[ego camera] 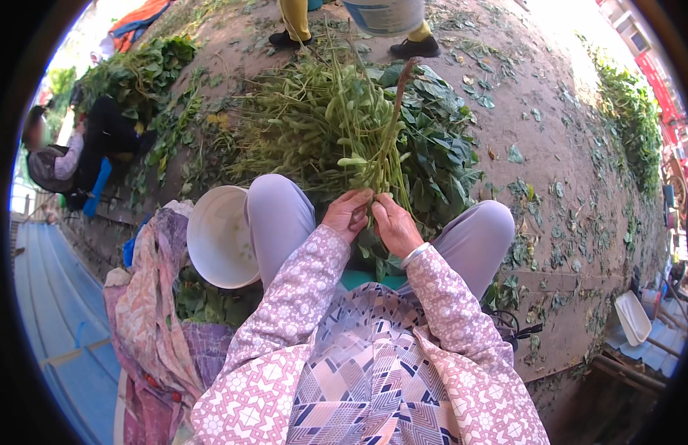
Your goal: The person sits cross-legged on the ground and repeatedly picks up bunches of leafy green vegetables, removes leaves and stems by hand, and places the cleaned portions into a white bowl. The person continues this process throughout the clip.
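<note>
A soybean plant (377, 128) with green pods and a brown root end stands between my knees, its root pointing away from me. My left hand (348, 213) pinches at its near end, fingers curled; whether they close on a pod or a stem is hidden. Close beside it, my right hand (395, 223) grips the plant's stems between thumb and fingers, a bracelet at the wrist. Beyond both hands lies a heap of podded soybean plants (299, 117), with stripped leaves (438, 133) at its right. Against my left knee leans a white plastic bucket (219, 236) with a few green pods inside.
Ahead, a person in yellow trousers (294, 19) stands by a white bucket (386, 14). Another person (54, 161) sits at the far left near a plant pile (132, 72). Crumpled cloth (155, 311) lies left of me. Fallen leaves (561, 239) dot the ground at right.
</note>
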The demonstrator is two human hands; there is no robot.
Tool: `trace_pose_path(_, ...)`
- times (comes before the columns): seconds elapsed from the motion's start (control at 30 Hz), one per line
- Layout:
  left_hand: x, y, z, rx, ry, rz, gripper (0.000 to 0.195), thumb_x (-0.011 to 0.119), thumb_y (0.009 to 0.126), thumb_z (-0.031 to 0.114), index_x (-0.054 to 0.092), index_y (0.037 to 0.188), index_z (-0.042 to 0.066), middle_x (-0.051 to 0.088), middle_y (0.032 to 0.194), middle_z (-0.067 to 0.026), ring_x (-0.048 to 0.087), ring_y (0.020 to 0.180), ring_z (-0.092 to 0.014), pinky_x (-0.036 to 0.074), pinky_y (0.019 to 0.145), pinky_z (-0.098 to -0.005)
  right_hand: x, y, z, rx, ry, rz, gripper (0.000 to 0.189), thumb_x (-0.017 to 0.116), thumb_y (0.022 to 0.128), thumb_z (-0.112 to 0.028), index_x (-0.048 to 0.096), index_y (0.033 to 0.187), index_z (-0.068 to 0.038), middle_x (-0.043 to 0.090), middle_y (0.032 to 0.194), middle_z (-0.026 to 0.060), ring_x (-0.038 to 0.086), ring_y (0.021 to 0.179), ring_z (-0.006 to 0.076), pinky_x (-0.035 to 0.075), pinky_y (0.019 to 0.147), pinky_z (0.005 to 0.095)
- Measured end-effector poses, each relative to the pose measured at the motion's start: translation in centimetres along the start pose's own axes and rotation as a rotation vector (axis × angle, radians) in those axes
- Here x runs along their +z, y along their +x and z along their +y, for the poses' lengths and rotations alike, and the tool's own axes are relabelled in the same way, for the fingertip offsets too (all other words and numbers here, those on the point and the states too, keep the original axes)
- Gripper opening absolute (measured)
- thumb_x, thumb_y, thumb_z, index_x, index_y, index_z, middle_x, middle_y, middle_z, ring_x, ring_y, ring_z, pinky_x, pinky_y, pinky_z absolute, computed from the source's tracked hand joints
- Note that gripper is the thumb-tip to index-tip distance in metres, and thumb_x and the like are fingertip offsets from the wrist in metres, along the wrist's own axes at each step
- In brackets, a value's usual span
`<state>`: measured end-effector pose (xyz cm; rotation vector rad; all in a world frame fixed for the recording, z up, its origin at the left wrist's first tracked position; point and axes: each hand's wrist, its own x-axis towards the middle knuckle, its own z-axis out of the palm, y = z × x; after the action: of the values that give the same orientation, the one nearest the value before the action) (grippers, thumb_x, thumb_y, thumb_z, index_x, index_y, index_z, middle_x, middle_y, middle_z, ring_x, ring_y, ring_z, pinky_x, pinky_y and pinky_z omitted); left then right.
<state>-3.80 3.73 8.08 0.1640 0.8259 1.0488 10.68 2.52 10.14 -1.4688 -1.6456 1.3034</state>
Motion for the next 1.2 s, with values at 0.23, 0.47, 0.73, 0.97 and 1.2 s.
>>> trace_pose_path(0.23, -0.3, 0.3, -0.2, 0.027, 0.082, 0.072, 0.012, 0.068, 0.083, 0.008, 0.062, 0.094, 0.005, 0.044, 0.057, 0.0057, 0.032, 0.041, -0.004, 0.022, 0.036, -0.0200, -0.4, 0.2, 0.0, 0.142, 0.288, -0.131, 0.029, 0.042, 0.095, -0.027, 0.054, 0.108, -0.005, 0.054, 0.066, 0.0060, 0.051, 0.053, 0.0130, 0.042, 0.049, 0.0282)
trace_pose_path(0.47, -2.0, 0.8, -0.4, -0.080, -0.083, 0.003, 0.013, 0.070, 0.081, 0.014, 0.059, 0.085, 0.009, 0.048, 0.060, 0.0049, 0.034, 0.041, -0.004, 0.023, 0.037, -0.0199, -1.5, 1.4, 0.5, 0.656, 0.803, -0.362, 0.014, 0.043, 0.097, -0.025, 0.052, 0.106, -0.019, 0.037, 0.057, -0.0041, 0.025, 0.039, 0.0049, 0.016, 0.035, 0.0219)
trace_pose_path(0.73, -0.7, 0.4, -0.1, 0.029, 0.282, 0.145, 0.008, 0.061, 0.086, 0.011, 0.060, 0.091, 0.005, 0.054, 0.071, 0.0023, 0.041, 0.050, -0.005, 0.029, 0.041, -0.0204, -1.0, 1.6, -0.1, 0.571, 0.680, -0.343, 0.013, 0.050, 0.094, -0.029, 0.050, 0.096, -0.016, 0.036, 0.055, -0.0053, 0.027, 0.038, 0.0052, 0.017, 0.035, 0.0232)
trace_pose_path(0.97, -2.7, 1.2, -0.2, 0.020, 0.054, 0.104, 0.020, 0.050, 0.088, 0.013, 0.060, 0.094, -0.004, 0.050, 0.071, -0.0036, 0.044, 0.053, -0.009, 0.031, 0.042, -0.0220, 0.0, 0.6, 1.5, 0.475, 0.656, 0.001, 0.014, 0.053, 0.095, -0.026, 0.052, 0.099, -0.013, 0.039, 0.058, -0.0045, 0.032, 0.042, 0.0059, 0.023, 0.038, 0.0231)
trace_pose_path(1.2, -2.6, 1.3, 0.2, -0.021, -0.010, 0.077, 0.021, 0.049, 0.084, 0.009, 0.058, 0.094, -0.006, 0.049, 0.075, -0.0058, 0.040, 0.050, -0.009, 0.029, 0.040, -0.0222, 2.1, 2.2, 6.0, 0.141, 0.311, 0.178, 0.030, 0.062, 0.088, -0.018, 0.059, 0.112, -0.001, 0.062, 0.079, 0.0029, 0.050, 0.065, 0.0080, 0.043, 0.059, 0.0245)
